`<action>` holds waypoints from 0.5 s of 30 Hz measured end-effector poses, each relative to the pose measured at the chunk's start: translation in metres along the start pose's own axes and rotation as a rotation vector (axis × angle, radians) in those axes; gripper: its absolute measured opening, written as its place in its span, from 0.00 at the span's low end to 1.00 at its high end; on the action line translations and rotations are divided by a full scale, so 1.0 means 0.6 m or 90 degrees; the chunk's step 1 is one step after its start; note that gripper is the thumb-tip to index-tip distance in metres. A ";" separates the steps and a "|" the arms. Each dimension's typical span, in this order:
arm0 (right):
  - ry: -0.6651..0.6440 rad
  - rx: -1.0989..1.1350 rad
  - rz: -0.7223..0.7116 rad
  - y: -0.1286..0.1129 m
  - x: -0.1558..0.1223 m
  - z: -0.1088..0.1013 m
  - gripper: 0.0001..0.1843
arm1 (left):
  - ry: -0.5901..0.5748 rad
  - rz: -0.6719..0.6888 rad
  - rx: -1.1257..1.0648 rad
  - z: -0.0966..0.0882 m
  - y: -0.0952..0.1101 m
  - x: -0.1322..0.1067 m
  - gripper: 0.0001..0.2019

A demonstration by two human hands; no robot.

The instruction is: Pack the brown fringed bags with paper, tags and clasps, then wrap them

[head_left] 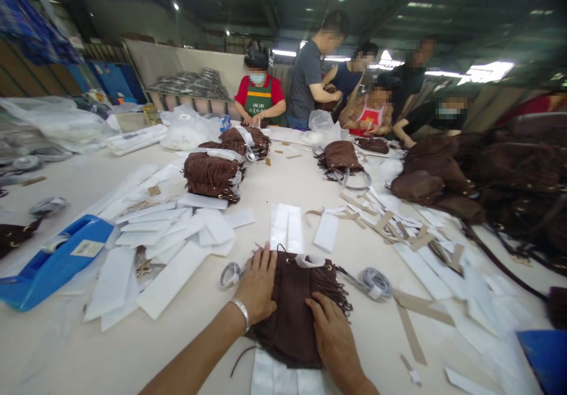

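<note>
A dark brown fringed bag (pixel 292 312) lies flat in front of me, on top of white sheets (pixel 287 227) that stick out above and below it. My left hand (pixel 258 286) presses on the bag's upper left side, fingers stretched out, a silver bracelet at the wrist. On its lower right side rests my right hand (pixel 334 330), fingers lying loosely over the edge. A wrapped grey strap coil (pixel 375 283) lies to the right of the bag, and a smaller coil (pixel 230 275) to its left. White wrap (pixel 309 260) covers part of the bag's top.
A blue tape dispenser (pixel 57 262) and a heap of white folded sheets (pixel 172 265) lie left. Paper strips (pixel 411 235) are scattered right, before a pile of brown bags (pixel 514 176). Stacked fringed bags (pixel 212 173) stand ahead. Several people work at the table's far side.
</note>
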State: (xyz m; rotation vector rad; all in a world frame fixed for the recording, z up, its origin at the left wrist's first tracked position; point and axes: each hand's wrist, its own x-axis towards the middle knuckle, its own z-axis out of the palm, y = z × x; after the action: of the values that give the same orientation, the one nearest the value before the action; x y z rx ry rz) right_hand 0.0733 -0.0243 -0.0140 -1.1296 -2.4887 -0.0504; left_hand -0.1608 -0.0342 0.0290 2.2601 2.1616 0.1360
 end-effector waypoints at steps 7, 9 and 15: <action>-0.010 0.003 -0.006 0.002 -0.002 -0.002 0.23 | 0.140 -0.117 0.057 -0.016 0.039 -0.047 0.42; -0.007 0.001 -0.008 -0.004 0.013 -0.012 0.21 | 0.113 0.053 0.063 -0.017 0.043 -0.033 0.38; -0.088 -0.055 -0.032 0.018 0.082 -0.030 0.19 | -0.057 0.261 -0.007 -0.002 0.007 0.018 0.40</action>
State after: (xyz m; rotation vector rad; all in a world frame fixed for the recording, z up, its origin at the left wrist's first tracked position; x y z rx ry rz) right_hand 0.0583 0.0148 0.0196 -1.1405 -2.6598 -0.0979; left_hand -0.1565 -0.0235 0.0312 2.6149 1.6257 0.0481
